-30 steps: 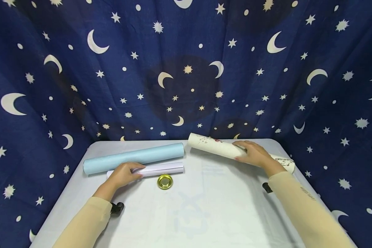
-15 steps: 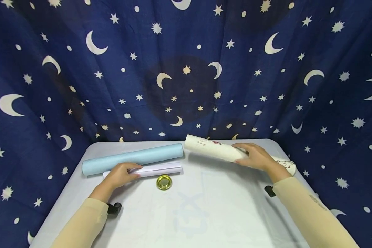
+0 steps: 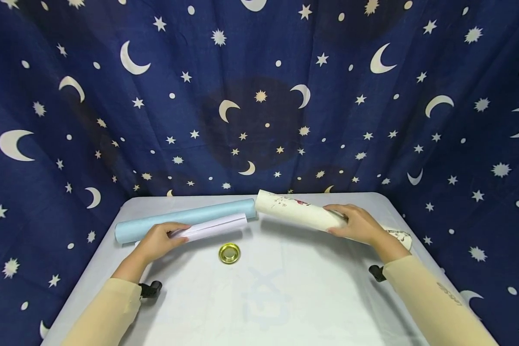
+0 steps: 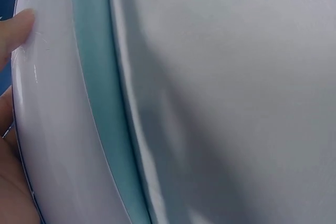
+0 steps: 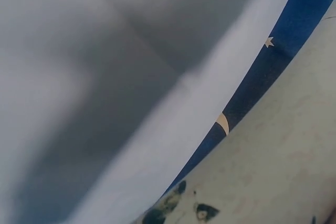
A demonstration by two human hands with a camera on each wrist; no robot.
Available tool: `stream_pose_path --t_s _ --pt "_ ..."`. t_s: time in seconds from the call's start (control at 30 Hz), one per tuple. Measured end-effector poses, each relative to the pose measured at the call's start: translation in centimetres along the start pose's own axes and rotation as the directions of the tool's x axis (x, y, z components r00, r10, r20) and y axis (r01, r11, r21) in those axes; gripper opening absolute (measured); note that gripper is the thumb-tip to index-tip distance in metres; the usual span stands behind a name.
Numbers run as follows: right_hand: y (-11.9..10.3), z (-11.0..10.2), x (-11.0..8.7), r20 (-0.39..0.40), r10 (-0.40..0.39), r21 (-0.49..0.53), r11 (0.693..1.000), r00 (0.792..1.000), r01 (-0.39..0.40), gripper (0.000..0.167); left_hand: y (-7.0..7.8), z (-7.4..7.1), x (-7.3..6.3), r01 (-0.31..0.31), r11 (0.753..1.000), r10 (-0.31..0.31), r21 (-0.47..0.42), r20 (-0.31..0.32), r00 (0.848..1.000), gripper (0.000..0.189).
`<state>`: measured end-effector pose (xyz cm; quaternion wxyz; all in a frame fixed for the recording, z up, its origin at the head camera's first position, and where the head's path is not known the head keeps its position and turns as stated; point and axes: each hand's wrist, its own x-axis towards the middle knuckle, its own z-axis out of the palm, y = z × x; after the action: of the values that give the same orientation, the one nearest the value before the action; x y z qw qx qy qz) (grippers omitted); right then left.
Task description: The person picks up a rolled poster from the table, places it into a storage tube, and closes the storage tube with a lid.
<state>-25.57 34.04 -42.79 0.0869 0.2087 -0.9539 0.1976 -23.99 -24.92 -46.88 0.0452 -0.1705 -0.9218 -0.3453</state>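
The left hand [image 3: 157, 240] is gripping the near end of a white roll [image 3: 212, 227], fingers curled round it with a fingertip [image 4: 18, 24] showing on its curve in the left wrist view; the roll is tilting up off the table [image 3: 285, 298], its far end raised and lying against the blue roll [image 3: 186, 219]. The blue roll is lying flat along the back left of the table, just behind the white one and touching it; the left wrist view is showing a blue strip [image 4: 102, 108] running right beside the white surface [image 4: 52, 129]. The right hand [image 3: 356, 223] is closing over the middle of a cream roll [image 3: 294, 211] printed with a dark branch and red marks, fingers wrapped over the top and thumb on the near side. This roll is slanting from back centre toward the right edge, its left end appearing slightly raised and sitting just beside the blue roll's right end; whether the two are touching I cannot tell. The right wrist view is showing the cream paper [image 5: 283, 156] with dark blots, the rest blurred. A small gold dish [image 3: 229, 253] is sitting on the table in front of the white roll, apart from both hands; it is shallow and its shiny bottom is showing. A dark blue curtain [image 3: 259, 96] with moons and stars is hanging behind and at both sides. Beige sleeves are covering both forearms.
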Motion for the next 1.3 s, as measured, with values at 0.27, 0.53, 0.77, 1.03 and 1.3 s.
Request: stream_pose_path --t_s 0.27,0.53,0.77,1.03,1.3 --pt "-0.4 0.1 -0.7 0.014 0.032 0.057 0.998 0.999 -0.033 0.071 0.7 -1.0 0.0 0.030 0.999 -0.032 -0.038 -0.048 0.998 0.041" --pt "-0.6 0.3 -1.3 0.037 0.021 0.083 0.996 0.999 -0.024 0.071 1.2 -1.3 0.3 0.041 0.999 -0.043 -0.035 -0.069 0.997 0.043" --pt "-0.5 0.2 -1.5 0.049 0.006 0.108 0.994 0.999 -0.011 0.070 1.5 -1.0 0.5 0.037 0.997 -0.041 -0.067 -0.060 0.997 0.043" --pt "-0.8 0.6 -1.4 0.057 -0.020 0.122 0.992 0.998 0.013 0.069 1.8 -0.5 0.8 0.021 0.998 -0.023 -0.054 -0.045 0.999 0.041" --pt "-1.6 1.0 -1.0 0.091 -0.022 0.147 0.989 0.996 0.009 0.068 2.2 -0.3 0.9 0.015 0.999 -0.016 -0.049 -0.015 1.000 0.038"
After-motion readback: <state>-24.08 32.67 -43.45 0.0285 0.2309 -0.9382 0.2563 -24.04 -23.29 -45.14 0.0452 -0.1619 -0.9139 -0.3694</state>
